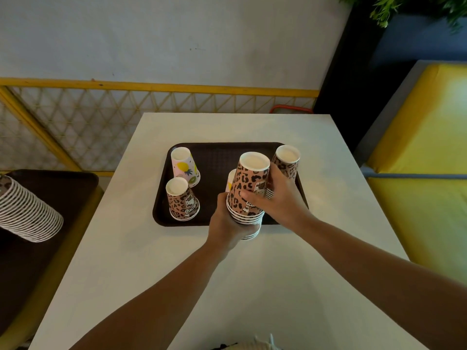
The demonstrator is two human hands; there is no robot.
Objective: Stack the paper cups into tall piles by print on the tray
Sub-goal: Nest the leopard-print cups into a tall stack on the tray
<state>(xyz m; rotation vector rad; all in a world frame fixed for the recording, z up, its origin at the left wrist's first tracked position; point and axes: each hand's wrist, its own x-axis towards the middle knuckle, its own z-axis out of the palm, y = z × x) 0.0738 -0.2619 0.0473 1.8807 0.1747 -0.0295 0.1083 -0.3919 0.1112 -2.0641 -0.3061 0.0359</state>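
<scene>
Leopard-print stack (246,195), frame centre: light, thin-walled, crushable paper. Left hand (227,228) cups its base rims; right hand (275,200) pinches the sidewall.

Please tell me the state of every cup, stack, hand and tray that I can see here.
Leopard-print stack: upside down, held by both hands.
Left hand: grips the stack's lower rims.
Right hand: grips the stack's side.
Fruit-print cup: upside down on tray.
Front-left leopard cup: upside down on tray.
Far-right leopard cups: upside down, on tray.
Tray: flat on table.
</scene>
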